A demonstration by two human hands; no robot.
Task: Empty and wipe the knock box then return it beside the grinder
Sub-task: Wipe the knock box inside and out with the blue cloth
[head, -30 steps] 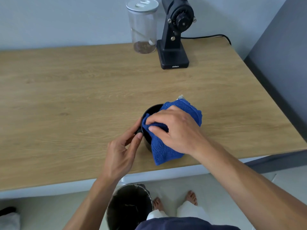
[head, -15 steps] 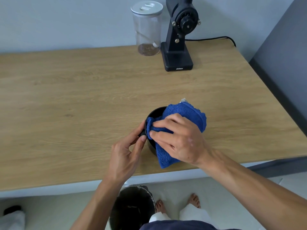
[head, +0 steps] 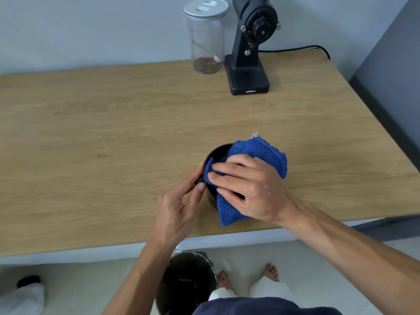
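The black round knock box stands on the wooden table near its front edge. A blue cloth lies draped over the box's right side and hangs down its front. My right hand presses flat on the cloth over the box's mouth. My left hand pinches the end of the box's bar at its left rim with thumb and fingers. The black grinder stands at the back of the table. Most of the box's inside is hidden by cloth and hand.
A clear jar with a white lid stands left of the grinder. The grinder's black cable runs right along the back edge. A dark bin sits on the floor under the table's front edge, by my bare feet. A grey wall borders the right.
My right hand with the cloth has shifted a little to the right over the box's mouth. My left hand has stayed on the box's left side.
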